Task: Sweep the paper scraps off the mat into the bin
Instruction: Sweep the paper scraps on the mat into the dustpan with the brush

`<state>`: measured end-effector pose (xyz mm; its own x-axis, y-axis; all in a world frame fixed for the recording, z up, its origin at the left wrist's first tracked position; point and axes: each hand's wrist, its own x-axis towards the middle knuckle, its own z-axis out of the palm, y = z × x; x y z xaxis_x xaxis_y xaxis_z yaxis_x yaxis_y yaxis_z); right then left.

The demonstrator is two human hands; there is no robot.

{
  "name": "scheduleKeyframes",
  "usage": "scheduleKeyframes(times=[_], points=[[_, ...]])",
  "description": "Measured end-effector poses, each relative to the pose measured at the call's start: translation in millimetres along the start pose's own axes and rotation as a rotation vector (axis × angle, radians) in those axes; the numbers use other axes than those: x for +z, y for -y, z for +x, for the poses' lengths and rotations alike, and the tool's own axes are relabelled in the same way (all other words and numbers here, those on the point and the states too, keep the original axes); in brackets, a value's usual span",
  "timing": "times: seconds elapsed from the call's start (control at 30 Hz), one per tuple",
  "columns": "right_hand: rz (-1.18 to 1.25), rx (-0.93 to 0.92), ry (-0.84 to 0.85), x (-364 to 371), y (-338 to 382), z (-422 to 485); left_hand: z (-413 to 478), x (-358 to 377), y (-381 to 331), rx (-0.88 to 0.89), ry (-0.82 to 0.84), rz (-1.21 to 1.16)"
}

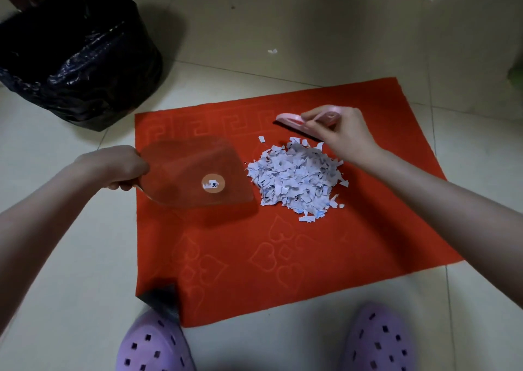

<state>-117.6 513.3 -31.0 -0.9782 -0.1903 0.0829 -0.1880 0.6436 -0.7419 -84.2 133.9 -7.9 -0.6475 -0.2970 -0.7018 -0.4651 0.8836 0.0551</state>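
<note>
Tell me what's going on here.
A person is clearing a red mat on a tiled floor. The left hand grips a translucent dustpan, its front edge set beside the pile of paper scraps. The right hand holds a pink brush at the far side of the pile. Nothing is in the dustpan yet. The bin, lined with a black bag, stands off the mat at far left.
</note>
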Motion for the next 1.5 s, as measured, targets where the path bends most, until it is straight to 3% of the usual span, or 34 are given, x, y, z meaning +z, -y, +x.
scheduleKeyframes(times=[0.37, 0.63, 0.77, 1.03, 1.5], points=[[-0.134, 0.051, -0.059, 17, 14, 17, 6, 8, -1, -0.003, 0.025, 0.043], [-0.537, 0.111, -0.113, 25, 16, 31, -1, 11, -16, 0.039, -0.052, 0.134], [-0.606, 0.125, -0.101, 19, 12, 23, -5, 14, -23, 0.038, -0.110, 0.182], [-0.512, 0.292, -0.222, -2, -10, 21, -3, 18, -28, 0.058, -0.108, 0.180], [-0.322, 0.185, 0.017, 41, 28, -1, 1, 21, -26, 0.077, -0.086, 0.090]])
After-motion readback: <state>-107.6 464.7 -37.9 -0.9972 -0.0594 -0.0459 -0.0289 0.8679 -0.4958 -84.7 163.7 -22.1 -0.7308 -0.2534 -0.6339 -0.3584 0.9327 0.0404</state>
